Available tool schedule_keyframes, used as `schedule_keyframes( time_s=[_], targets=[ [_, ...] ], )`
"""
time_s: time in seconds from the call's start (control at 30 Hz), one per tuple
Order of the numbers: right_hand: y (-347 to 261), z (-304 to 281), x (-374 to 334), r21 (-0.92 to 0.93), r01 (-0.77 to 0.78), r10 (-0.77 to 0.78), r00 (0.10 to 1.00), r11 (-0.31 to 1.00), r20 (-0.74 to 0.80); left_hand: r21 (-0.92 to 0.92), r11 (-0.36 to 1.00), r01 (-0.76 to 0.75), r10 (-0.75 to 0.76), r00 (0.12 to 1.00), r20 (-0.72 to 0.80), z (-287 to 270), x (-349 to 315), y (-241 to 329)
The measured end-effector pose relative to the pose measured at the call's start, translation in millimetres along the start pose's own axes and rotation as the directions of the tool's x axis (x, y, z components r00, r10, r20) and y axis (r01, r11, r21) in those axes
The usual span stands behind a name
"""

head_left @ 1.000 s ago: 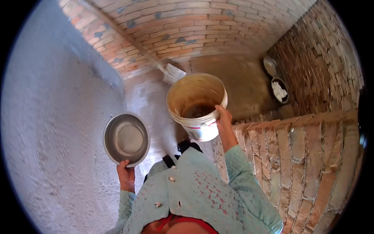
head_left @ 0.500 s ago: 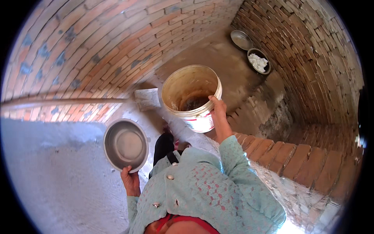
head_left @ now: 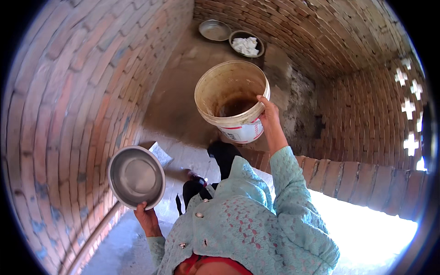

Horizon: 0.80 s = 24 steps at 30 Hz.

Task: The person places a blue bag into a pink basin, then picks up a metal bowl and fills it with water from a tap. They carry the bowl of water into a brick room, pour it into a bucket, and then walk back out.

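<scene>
Brick walls (head_left: 87, 91) enclosed the space, tallest from nine to three o'clock. A shovel (head_left: 160, 154) ran behind the basin, its pale blade toward nine o'clock and its handle toward seven. Just above centre, toward twelve, the plastic bucket (head_left: 229, 85) hung tilted, mouth toward the wearer, brown residue at its bottom. It looked stiff, tough and fairly light for its bulk, though off-balance by one edge; the thick rim seemed the best hold. The metal basin (head_left: 137, 172), at eight o'clock, looked bare inside, thin, rigid and light, perhaps slippery if wet; its lip offered the surest grip. At twelve, on the floor, sat a shallow dish (head_left: 214, 30) and a bowl (head_left: 261, 46) of white material (head_left: 244, 45).

The right hand (head_left: 270, 115), forearm extended, had its fingers closed over the bucket's rim at four o'clock. The left hand (head_left: 146, 219), lower, pinched the basin's lip near six, fingers partly hidden beneath.
</scene>
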State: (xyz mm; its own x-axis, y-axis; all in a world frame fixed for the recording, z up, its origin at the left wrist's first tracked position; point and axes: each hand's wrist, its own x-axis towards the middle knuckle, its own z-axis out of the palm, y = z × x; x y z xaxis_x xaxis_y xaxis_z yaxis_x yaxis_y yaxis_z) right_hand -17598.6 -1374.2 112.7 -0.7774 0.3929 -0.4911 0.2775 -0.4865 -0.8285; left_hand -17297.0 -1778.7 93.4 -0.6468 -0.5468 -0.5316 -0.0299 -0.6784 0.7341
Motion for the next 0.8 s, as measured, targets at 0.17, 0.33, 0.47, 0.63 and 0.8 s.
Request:
schedule_keyframes(
  time_s=[0.17, 0.33, 0.47, 0.63, 0.8],
  targets=[
    [-9.1, -8.3, 76.9, 0.035, -0.019, 0.023, 0.993, 0.999, -0.117, 0.066, 0.997, 0.049, -0.055, 0.994, 0.096, 74.5, 49.4, 3.1],
    [-23.0, -14.6, 138.2, 0.109, -0.070, 0.086, 0.984, 0.992, -0.154, 0.132, 0.985, 0.112, -0.132, 0.980, 0.150, 160.7, 76.4, 11.5],
    [-32.8, -25.3, 171.3, 0.194, -0.125, 0.160, 0.971, 0.973, -0.178, 0.163, 0.973, 0.160, -0.182, 0.975, 0.127, 236.9, 94.2, 25.7],
    [-62.4, -36.5, 195.2, 0.308, -0.173, 0.229, 0.961, 0.935, -0.155, 0.206, 0.964, 0.167, -0.201, 0.967, 0.156, 341.0, 111.5, 39.7],
    [-90.9, -34.5, 211.5, 0.337, -0.150, 0.225, 0.955, 0.929, -0.195, 0.284, 0.941, 0.185, -0.260, 0.931, 0.256, 427.5, 141.6, 40.2]
  ],
)
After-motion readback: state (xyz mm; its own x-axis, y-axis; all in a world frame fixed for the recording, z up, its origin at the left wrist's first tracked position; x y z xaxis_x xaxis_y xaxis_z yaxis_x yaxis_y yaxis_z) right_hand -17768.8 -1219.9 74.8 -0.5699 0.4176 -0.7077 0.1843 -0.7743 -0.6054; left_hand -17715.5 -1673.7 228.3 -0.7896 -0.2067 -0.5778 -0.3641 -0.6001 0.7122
